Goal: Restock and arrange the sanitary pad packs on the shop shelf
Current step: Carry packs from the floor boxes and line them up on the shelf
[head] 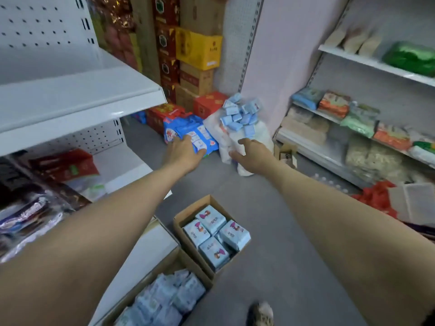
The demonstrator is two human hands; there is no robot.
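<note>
Both my arms stretch forward toward the floor at the aisle's end. My left hand (pixel 184 153) lies on a blue bundle of pad packs (pixel 191 132), fingers spread over its near edge. My right hand (pixel 251 156) grips the near side of a white plastic bag (pixel 226 132) filled with several small light-blue pad packs (pixel 240 114). Closer to me, an open cardboard box (pixel 188 215) holds several pale-blue pad packs (pixel 213 234). A second open box (pixel 141 285) at the bottom holds more pale packs (pixel 169 297).
A white shelf board (pixel 77 100) juts out at the left, with dark and red goods (pixel 66 165) on the level below. Stacked red, yellow and brown cartons (pixel 195 48) stand behind the bag. Shelves with bagged goods (pixel 357 123) line the right. Grey floor (pixel 270 231) runs between.
</note>
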